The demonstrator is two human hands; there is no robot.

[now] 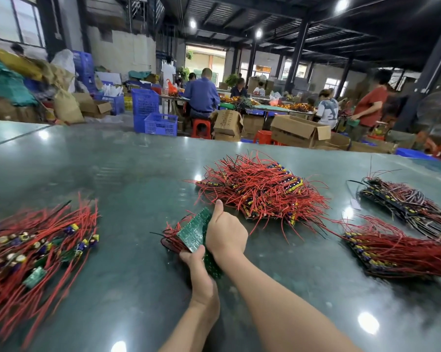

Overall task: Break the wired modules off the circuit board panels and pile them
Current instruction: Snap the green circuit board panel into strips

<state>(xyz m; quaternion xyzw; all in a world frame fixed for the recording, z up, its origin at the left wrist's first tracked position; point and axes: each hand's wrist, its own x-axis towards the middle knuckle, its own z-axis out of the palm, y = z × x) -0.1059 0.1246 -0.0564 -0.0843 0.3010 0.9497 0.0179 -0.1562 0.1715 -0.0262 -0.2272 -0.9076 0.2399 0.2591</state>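
Both hands (214, 250) grip a panel (194, 232) over glossy green table (112, 174)

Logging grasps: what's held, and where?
Both hands hold one green circuit board panel: left hand at its near end, right hand along its right edge, thumb up.

- The right hand (225, 235) covers part of the green panel (194, 231); its fingers wrap behind, out of sight.
- The pile of loose modules (34, 252) on the left is motion-blurred and cut by the frame's edge.
- The red-wired stack (402, 250) on the right runs off the edge.
- Both forearms leave the bottom edge.
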